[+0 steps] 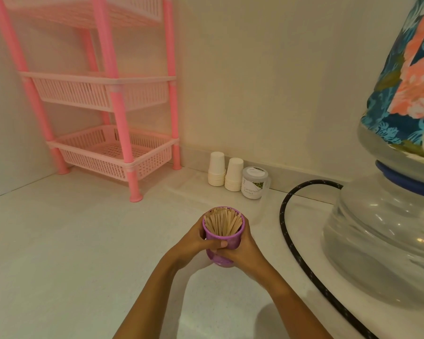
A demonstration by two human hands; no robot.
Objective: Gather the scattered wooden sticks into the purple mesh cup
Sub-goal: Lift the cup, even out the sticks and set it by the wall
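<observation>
Both hands, left hand (194, 241) and right hand (240, 248), clasp a purple mesh cup (222, 243) packed with flat wooden sticks (222, 222) above a white countertop (71, 253).

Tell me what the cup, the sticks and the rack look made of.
The cup: matte purple, faintly dotted wall; plastic or coated metal, unclear. The sticks: pale bare wood, flat, unvarnished. The rack: glossy pink plastic, moulded slatted baskets on tube posts.

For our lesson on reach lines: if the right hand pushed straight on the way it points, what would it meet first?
The purple mesh cup, which the right hand grips; beyond it, probably the left hand on the cup's other side.
</observation>
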